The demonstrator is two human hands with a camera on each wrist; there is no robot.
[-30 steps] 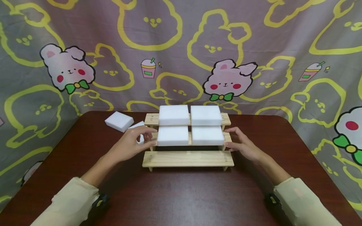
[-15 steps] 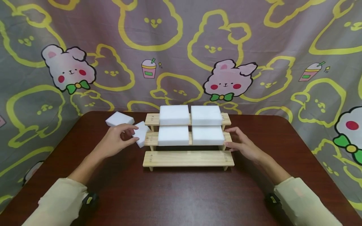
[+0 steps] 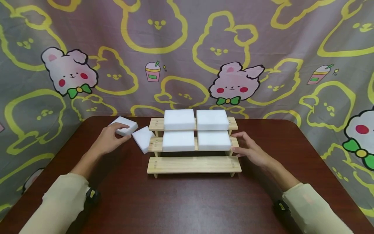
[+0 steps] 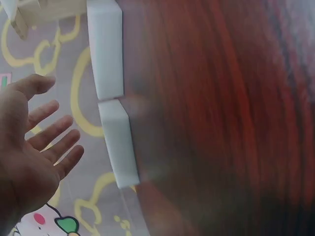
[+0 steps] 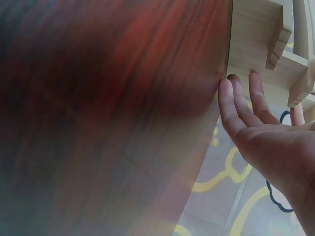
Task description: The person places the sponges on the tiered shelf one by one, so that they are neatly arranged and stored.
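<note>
My left hand [image 3: 105, 139] is beside a white foam block [image 3: 127, 121] at the far left of the table. In the left wrist view the left hand [image 4: 34, 142] has its fingers spread, with a gap to the white blocks. A second loose white block [image 3: 142, 139] lies between that one and a three-tier wooden rack [image 3: 194, 164]. Several similar blocks [image 3: 179, 140] sit in pairs on the rack's top and middle tiers; the bottom tier is bare. My right hand [image 3: 253, 151] is at the rack's right end, fingertips against or close to it, fingers mostly straight.
The dark reddish-brown table [image 3: 193, 204] extends in front of the rack and to both sides. Behind its back edge hangs a grey curtain [image 3: 175, 61] with yellow outlines and cartoon rabbits.
My left hand has left the rack's left end and moved left, past the nearer loose block, to the far-left block. My right hand and the blocks on the rack have stayed in place.
</note>
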